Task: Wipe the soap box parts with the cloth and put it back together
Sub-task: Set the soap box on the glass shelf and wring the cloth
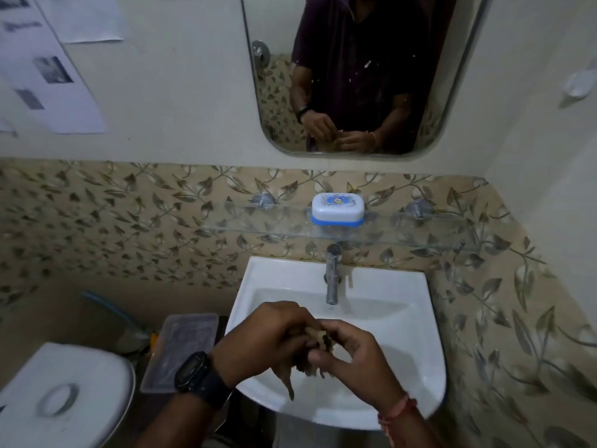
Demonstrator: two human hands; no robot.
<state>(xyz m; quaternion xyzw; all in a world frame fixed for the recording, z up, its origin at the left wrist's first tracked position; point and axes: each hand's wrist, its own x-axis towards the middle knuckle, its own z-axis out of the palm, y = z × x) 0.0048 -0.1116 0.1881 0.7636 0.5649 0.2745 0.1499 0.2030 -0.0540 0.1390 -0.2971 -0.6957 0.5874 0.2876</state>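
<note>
Soap box sits closed on the shelf; our left hand and right hand clench the cloth, best folded into a pad.

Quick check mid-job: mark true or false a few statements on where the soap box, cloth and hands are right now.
1. The soap box sits closed on the glass shelf. True.
2. The left hand and right hand both grip the cloth over the sink. True.
3. The soap box lies in pieces in the sink. False: it is whole, on the shelf.
4. The cloth is wiping the soap box. False: they are apart; the cloth is down over the sink.
</note>
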